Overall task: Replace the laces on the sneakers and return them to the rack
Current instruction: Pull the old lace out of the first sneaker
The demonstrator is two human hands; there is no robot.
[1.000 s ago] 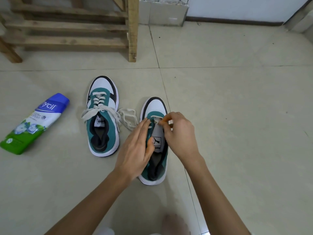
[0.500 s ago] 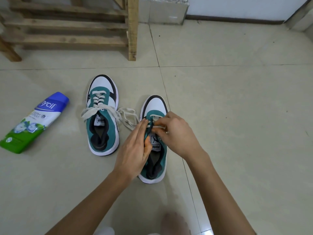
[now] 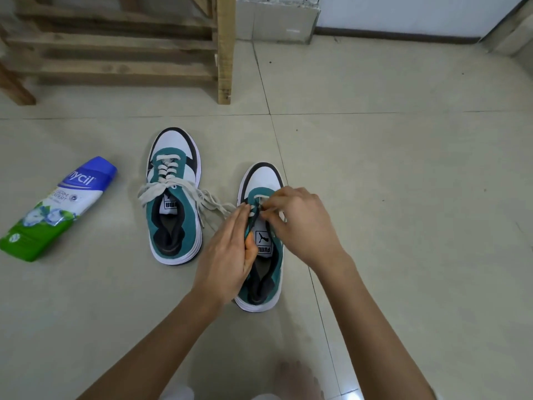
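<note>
Sneaker [image 3: 261, 180] with teal upper is standing on tiled floor [image 3: 403, 197], toe pointing away. Left hand [image 3: 227, 249] is gripping its left side, fingers flat outside, thumb on the eyelet edge. Right hand [image 3: 302, 223] is pinching white lace [image 3: 260, 197] at the front eyelets. Second sneaker [image 3: 173, 197], loosely laced, is sitting just left; wooden rack [image 3: 115, 50] is standing beyond.
</note>
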